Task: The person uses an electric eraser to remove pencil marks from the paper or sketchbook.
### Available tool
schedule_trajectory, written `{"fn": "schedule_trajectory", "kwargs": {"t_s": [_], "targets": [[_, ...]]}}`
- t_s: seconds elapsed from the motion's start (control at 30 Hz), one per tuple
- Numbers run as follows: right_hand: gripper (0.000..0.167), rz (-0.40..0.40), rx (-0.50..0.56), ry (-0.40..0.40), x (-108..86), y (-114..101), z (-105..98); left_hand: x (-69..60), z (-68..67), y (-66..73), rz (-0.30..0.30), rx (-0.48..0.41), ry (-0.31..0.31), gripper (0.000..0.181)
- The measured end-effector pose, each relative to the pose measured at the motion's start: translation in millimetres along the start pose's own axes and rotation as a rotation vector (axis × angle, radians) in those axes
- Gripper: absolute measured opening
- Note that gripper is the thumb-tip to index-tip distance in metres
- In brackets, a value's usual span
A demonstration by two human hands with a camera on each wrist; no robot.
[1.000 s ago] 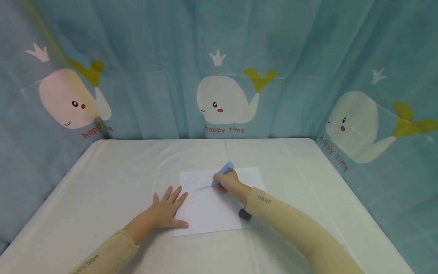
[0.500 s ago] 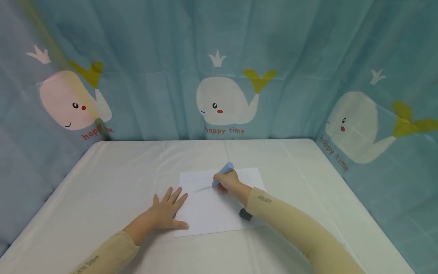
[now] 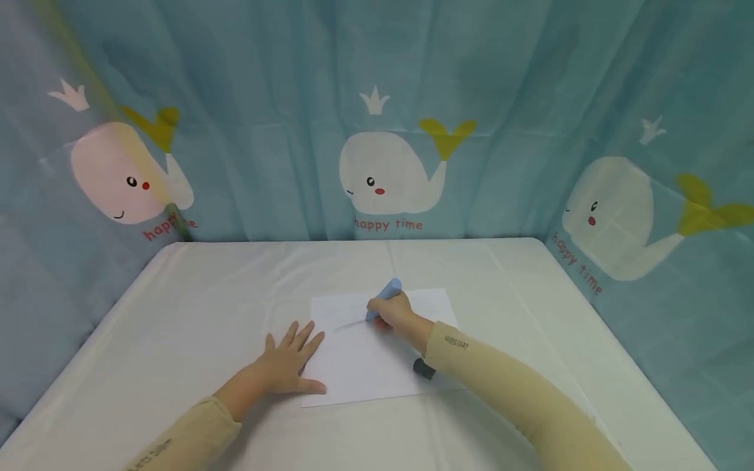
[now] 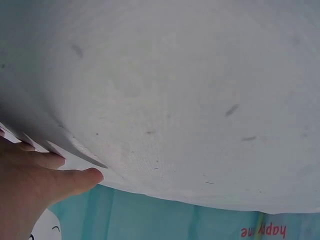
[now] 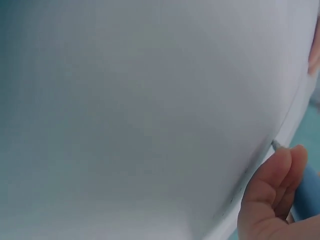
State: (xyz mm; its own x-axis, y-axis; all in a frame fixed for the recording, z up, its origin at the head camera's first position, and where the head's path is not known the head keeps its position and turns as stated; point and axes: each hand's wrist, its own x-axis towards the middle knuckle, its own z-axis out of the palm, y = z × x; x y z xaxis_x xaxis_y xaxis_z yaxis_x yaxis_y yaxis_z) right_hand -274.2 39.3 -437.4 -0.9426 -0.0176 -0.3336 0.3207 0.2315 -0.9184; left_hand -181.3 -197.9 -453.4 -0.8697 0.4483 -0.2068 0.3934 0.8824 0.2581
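A sheet of white paper [image 3: 368,373] lies on the white-covered table. On its left edge rests my left hand [image 3: 284,367], fingers spread and thumb stretched out over the sheet. My right hand [image 3: 397,312] pinches a thick light blue marker [image 3: 391,288] between thumb and fingers, tilted, its tip at the paper. A thin faint line [image 3: 350,325] runs leftward from that tip. In the right wrist view the marker [image 5: 306,197] is partly hidden behind the thumb and fingers. Near my right forearm a black cap-like cylinder [image 3: 423,369] lies on the sheet, partly covered by the sleeve.
The white table cover [image 3: 194,314] spreads around the paper on all sides. Blue-green curtains [image 3: 283,163] printed with whales hang along the back and both sides of the table. Beige sleeves [image 3: 506,386] cover both forearms.
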Motion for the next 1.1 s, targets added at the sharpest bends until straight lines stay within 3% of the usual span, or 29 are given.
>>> {"fn": "schedule_trajectory", "kwargs": {"t_s": [0.27, 0.5, 1.1], "targets": [[0.029, -0.005, -0.017, 0.015, -0.7, 2.8, -2.4, -0.1, 2.2, 2.7, -0.006, -0.009, -0.002, 0.105], [0.023, -0.023, -0.026, -0.028, -1.2, 0.9, -1.1, -0.9, 0.9, 1.7, -0.008, -0.003, 0.006, 0.105], [0.025, -0.01, -0.024, -0.018, 0.5, 0.5, -1.1, 0.9, 0.5, 2.9, -0.002, 0.0, 0.0, 0.105]]}}
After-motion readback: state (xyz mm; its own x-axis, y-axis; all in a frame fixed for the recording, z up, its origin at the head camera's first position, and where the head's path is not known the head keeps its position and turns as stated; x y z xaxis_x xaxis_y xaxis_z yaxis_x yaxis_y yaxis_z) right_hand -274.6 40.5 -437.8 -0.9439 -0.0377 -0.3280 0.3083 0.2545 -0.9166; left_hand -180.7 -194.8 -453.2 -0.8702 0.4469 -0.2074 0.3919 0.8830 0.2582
